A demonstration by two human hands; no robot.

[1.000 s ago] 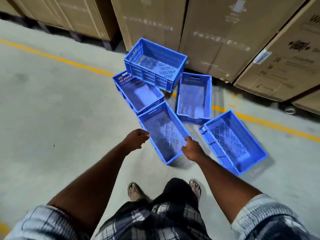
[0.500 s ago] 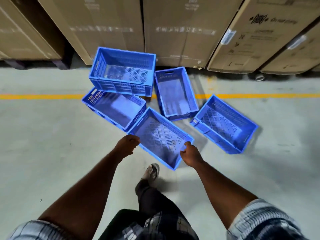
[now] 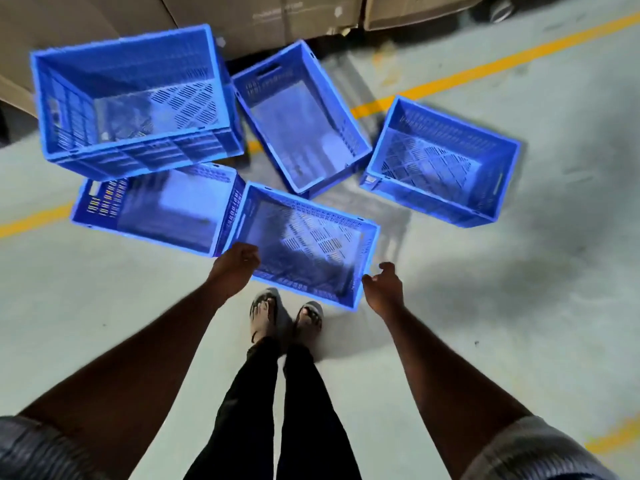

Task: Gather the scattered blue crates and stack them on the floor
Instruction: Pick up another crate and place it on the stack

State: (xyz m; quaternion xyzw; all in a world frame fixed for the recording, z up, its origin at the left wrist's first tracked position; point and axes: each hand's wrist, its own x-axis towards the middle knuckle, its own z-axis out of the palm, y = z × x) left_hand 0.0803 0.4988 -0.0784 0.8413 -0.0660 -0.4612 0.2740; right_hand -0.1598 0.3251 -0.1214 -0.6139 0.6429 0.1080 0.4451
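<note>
The left hand [image 3: 235,268] is gripping the near crate [image 3: 311,240] at its 8 o'clock corner, fingers curled over the rim. The right hand [image 3: 383,291] is hanging just beside the 4 o'clock corner, fingers loosely spread and closing on nothing. The near crate is sitting low just ahead of the feet [image 3: 263,310], its left end touching the left crate [image 3: 162,209] at 9 o'clock; I cannot tell whether it is resting fully on the floor [image 3: 104,306]. The other crates are lying beyond:
- the top crate [image 3: 138,98] at 11 o'clock, seemingly perched askew over the left crate
- the far crate [image 3: 298,116] at 12 o'clock
- the right crate [image 3: 436,161] at 2 o'clock, apart

Likely trouble: with only one hand holding, a lift would be swinging the free end down toward the sandalled toes. The rim could also be catching on the left crate and jolting the top crate off its perch
</note>
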